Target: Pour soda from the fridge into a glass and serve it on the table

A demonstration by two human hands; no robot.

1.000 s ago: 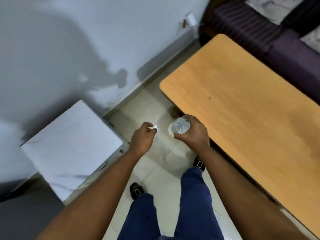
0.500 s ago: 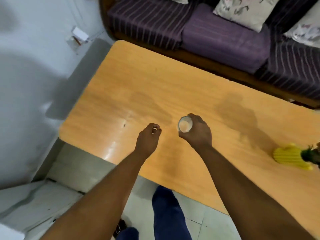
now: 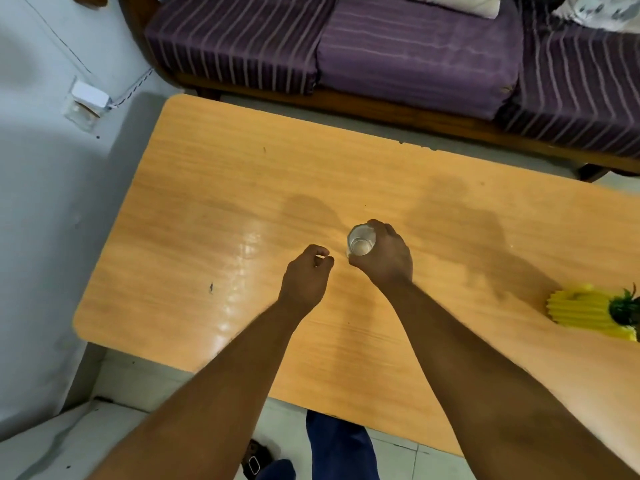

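Hands meet over a wooden table [image 3: 214,188] in the head camera's single downward view. The right hand [image 3: 384,254], just right of frame centre, wraps its fingers around a clear glass [image 3: 361,240]; the rim faces the lens and pale liquid shows inside. Whether the glass touches the tabletop or sits just above it cannot be told, since the hand hides its lower part. The left hand [image 3: 304,277] floats just beside it, lower and to the left, fingers curled loosely inward with the thumb tip near the forefinger, holding nothing that can be seen. Both bare forearms run up from the bottom edge and cover much of the table's near side.

Around them, the tabletop is orange-brown with rounded corners, glossy glare streaking its left-centre part and soft shadows lying above the hands. At the right edge of the frame, a yellow ribbed pot [image 3: 585,315] with a green plant [image 3: 625,308] lies on the table, well apart from the glass. A purple striped sofa [image 3: 398,53] fills the top of the frame behind the table, with pale cushions [image 3: 460,3] at its upper edge. A white wall [image 3: 41,202] runs down the left, carrying a small white fitting [image 3: 88,95] in the upper left. Blue trouser legs [image 3: 341,452] and a dark sandal [image 3: 254,462] stand on pale floor tiles [image 3: 145,382] at the bottom.
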